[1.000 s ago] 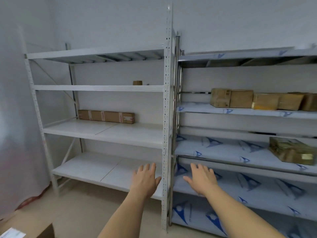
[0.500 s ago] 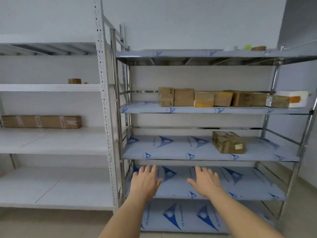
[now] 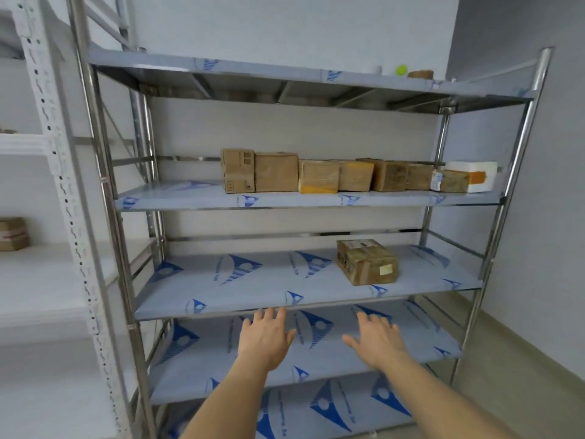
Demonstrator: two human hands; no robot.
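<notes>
Palms down, left hand and right hand reach forward, fingers straight, spread, empty, before rack. Box on shelf above, right of hands. Hands seemingly touch nothing; view unclear.

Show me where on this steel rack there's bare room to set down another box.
The middle shelf is bare everywhere left of the lone box, with a narrower strip to its right. The shelf below shows nothing on it. The upper shelf is crowded: a row of boxes fills it except the left end.
</notes>
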